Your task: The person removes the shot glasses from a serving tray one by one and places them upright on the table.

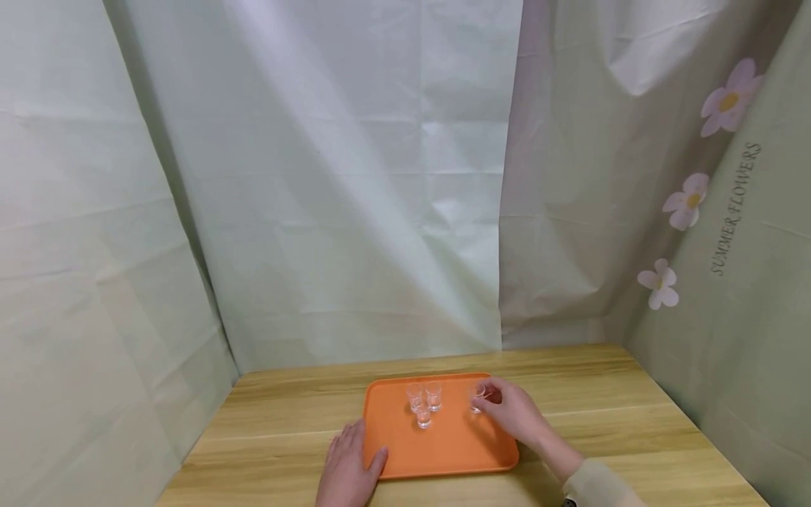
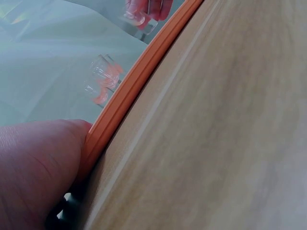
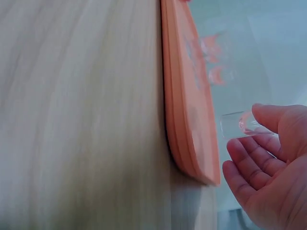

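Head view: right fingers [image 1: 497,384] are pinching one glass [image 1: 476,408], left fingers [image 1: 346,439] lying extended beside the tray [image 1: 437,454]; slackening could be toppling the glass.

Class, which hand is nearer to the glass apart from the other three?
Right: the right hand holds that glass; the left hand is across the tray, at its near left corner.

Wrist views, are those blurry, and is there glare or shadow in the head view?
Right wrist: table grain smeared, far glasses soft-edged; left wrist: table blurred too, dark patch under the left hand; head: pale sheen down the back curtain, soft shadow on the tray near the right hand.
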Action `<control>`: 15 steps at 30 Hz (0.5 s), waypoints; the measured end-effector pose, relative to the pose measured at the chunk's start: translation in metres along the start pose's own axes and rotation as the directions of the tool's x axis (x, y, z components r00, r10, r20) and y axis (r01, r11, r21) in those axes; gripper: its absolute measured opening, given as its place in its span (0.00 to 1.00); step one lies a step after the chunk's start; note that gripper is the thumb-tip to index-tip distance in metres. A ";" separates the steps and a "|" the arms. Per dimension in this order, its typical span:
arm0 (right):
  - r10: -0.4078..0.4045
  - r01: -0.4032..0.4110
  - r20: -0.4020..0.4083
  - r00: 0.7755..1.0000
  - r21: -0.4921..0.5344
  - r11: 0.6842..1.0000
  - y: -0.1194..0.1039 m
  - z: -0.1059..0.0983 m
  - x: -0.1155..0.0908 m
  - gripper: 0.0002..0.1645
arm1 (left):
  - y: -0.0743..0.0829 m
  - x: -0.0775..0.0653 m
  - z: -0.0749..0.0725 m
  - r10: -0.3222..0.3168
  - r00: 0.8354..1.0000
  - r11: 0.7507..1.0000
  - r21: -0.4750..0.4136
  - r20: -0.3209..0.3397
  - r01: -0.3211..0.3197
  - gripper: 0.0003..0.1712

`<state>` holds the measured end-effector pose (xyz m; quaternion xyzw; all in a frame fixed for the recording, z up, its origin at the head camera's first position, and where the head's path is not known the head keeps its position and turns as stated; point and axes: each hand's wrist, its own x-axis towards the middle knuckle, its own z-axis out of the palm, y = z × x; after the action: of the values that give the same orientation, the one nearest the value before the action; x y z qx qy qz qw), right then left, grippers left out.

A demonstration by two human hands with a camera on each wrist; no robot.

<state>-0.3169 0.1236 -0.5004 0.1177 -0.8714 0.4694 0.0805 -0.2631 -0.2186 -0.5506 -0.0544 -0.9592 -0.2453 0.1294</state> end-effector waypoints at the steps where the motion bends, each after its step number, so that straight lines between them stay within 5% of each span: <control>1: 0.004 -0.004 -0.020 1.000 -0.015 1.000 0.002 -0.002 0.000 0.11 | 0.000 0.000 0.000 0.001 1.000 1.000 0.005 0.001 -0.001 0.47; 15: 0.051 -0.064 -0.149 0.988 -0.079 0.995 0.034 -0.034 0.004 0.11 | -0.002 0.001 0.002 0.014 1.000 1.000 0.006 -0.011 -0.014 0.46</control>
<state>-0.3292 0.1701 -0.5079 0.0542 -0.8851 0.4420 0.1356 -0.2643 -0.2190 -0.5527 -0.0591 -0.9588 -0.2418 0.1366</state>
